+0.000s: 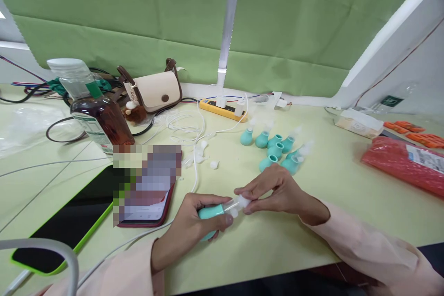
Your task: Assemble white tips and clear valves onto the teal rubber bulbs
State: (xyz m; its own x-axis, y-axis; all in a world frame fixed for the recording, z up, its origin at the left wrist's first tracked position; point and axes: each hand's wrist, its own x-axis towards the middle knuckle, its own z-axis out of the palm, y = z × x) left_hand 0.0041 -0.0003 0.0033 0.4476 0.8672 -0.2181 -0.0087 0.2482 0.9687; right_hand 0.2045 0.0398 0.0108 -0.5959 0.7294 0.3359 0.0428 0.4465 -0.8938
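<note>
My left hand (203, 217) is closed around a teal squeeze bulb (211, 212) with a clear tube coming out of its neck toward the right. At the tube's end, my right hand (274, 192) pinches a whitish translucent tip (243, 202) between thumb and fingers. Beyond my right hand stand several more teal bulbs (262, 139), some with clear nozzles on top. Others, such as the nearest bulb (268, 163), show an open mouth. Several small white translucent pieces (201, 150) lie on the table, with a single one (214, 164) a little apart.
Left of my hands lie a phone with a red case (169, 194) and a black-screened phone in a green case (76, 217). Behind them are a brown bottle (104, 122), a cream bag (156, 91) and a yellow power strip (222, 111). A red plastic package (391, 159) lies right.
</note>
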